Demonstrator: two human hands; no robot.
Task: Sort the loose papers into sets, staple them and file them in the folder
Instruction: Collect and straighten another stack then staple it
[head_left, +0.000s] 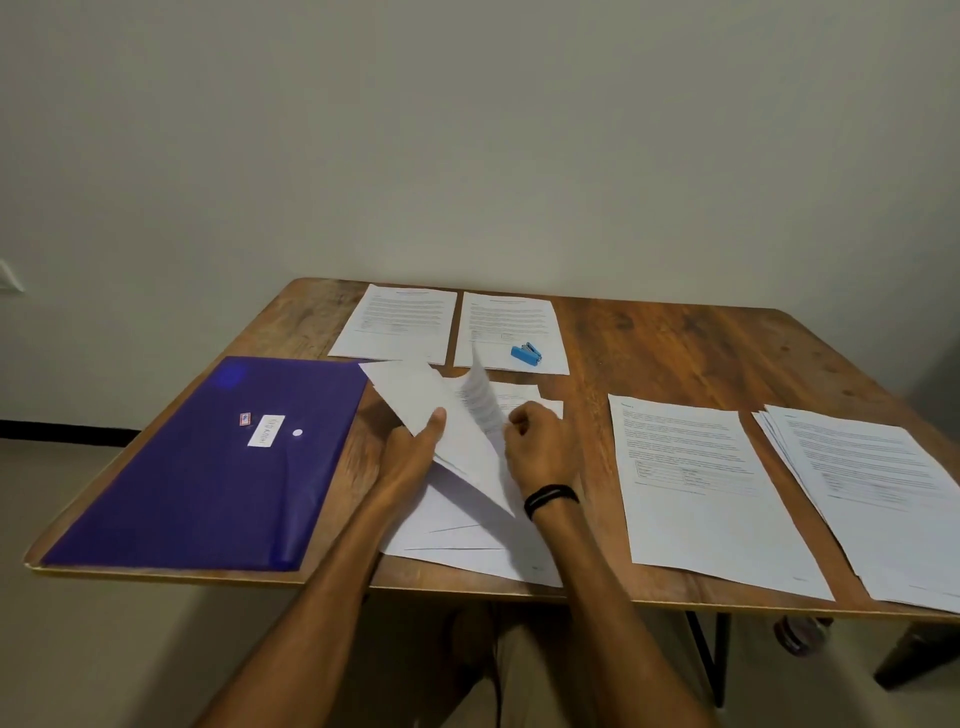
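Gripping a lifted sheet (415, 387) in the left hand (415, 449), pinching another sheet (483, 400) in the right hand (540, 441), over the loose pile (467, 553) at the table's (649, 343) near edge. Maybe grabbing two stuck sheets, mixing sets.

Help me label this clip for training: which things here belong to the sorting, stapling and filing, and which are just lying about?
Job: loose papers being held; far piles; right-hand piles; blue stapler; purple-blue folder.
Lying about: bottle-like thing under the table; wall plate.
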